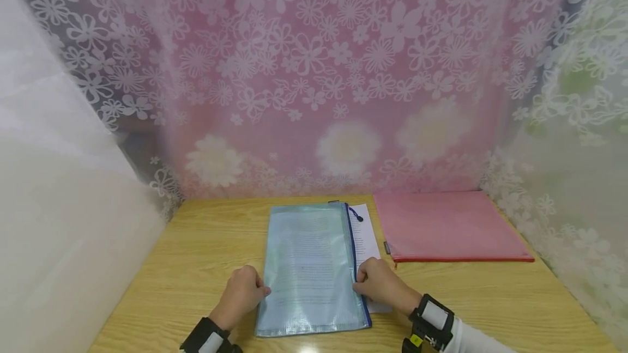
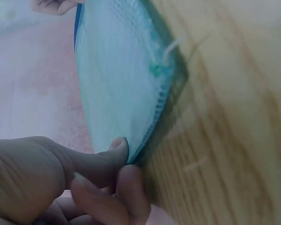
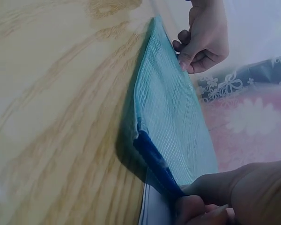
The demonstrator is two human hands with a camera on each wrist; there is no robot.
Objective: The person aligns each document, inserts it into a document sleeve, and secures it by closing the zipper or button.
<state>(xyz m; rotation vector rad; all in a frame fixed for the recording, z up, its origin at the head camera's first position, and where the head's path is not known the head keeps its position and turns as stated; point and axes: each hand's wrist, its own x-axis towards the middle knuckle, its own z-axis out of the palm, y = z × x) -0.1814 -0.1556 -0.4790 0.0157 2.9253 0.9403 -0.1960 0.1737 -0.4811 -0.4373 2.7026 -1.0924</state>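
A translucent light-blue zip file pouch point(image 1: 311, 266) with a dark blue zipper edge lies in front of me, printed text showing through it. My left hand point(image 1: 242, 290) pinches its left edge between thumb and fingers. On the opposite side my right hand point(image 1: 385, 285) pinches the zipper edge. In the left wrist view, the pouch's near corner point(image 2: 131, 70) stands slightly off the wood. The right wrist view shows the blue zipper edge point(image 3: 157, 161) raised, with white paper under it. That printed white sheet point(image 1: 365, 238) pokes out beneath the pouch's right side.
A pink zip pouch point(image 1: 451, 227) with a red zipper lies at the back right of the wooden table point(image 1: 211, 244). Behind the table hangs a pink floral curtain point(image 1: 333, 80). White sheeting point(image 1: 64, 178) closes the left side, and a flowered sheet point(image 1: 564, 178) the right.
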